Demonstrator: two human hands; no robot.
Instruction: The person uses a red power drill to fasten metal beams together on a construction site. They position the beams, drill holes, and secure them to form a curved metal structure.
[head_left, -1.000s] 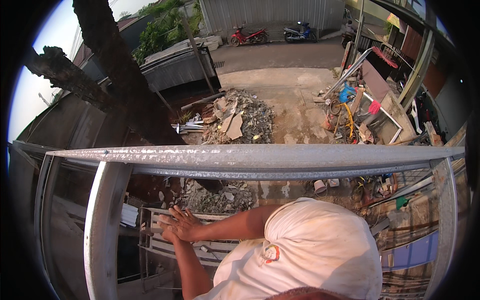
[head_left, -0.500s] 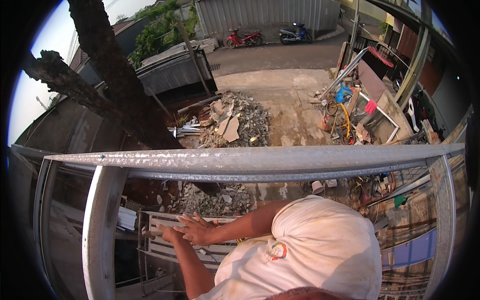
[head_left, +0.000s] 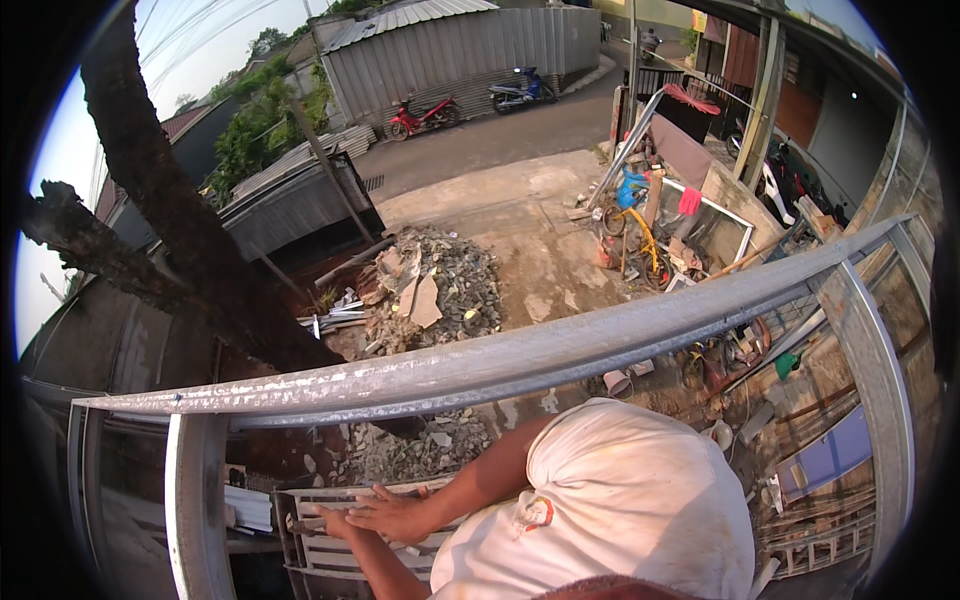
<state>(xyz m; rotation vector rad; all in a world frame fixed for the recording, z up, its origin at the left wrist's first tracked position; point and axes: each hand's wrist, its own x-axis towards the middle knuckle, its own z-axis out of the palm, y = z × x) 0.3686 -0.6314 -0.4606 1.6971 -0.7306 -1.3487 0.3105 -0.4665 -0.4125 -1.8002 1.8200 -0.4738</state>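
- White shirt [head_left: 620, 500] at the bottom centre, stained, with a small red and yellow print, its sleeve round the right upper arm
- Right hand [head_left: 395, 516] in the lower left, palm down, fingers stretched out and spread, no thing seen in its grasp, lying over or right against the left hand
- Left hand [head_left: 336, 522] just left of it, pointing to the left edge, its fingers partly hidden, so I cannot tell whether they are closed or hold anything
- Metal beam [head_left: 520, 345] beyond the hands, slanting across the frame from middle left up to the right, a metal post [head_left: 205, 500] under its left part and another post [head_left: 870, 370] under its right
- Slatted frame [head_left: 320, 543] in the lower left, below and behind the hands; whether they touch it I cannot tell
- Blue panel [head_left: 825, 455] at lower right
- Rubble heap [head_left: 460, 290] left of centre, beside a dark tree trunk [head_left: 150, 150] at upper left
- Pink cloth [head_left: 690, 201] at upper right, among scrap
- Red motorbike [head_left: 424, 120] and blue motorbike [head_left: 522, 92] at the top, in front of a ribbed metal fence [head_left: 470, 60]
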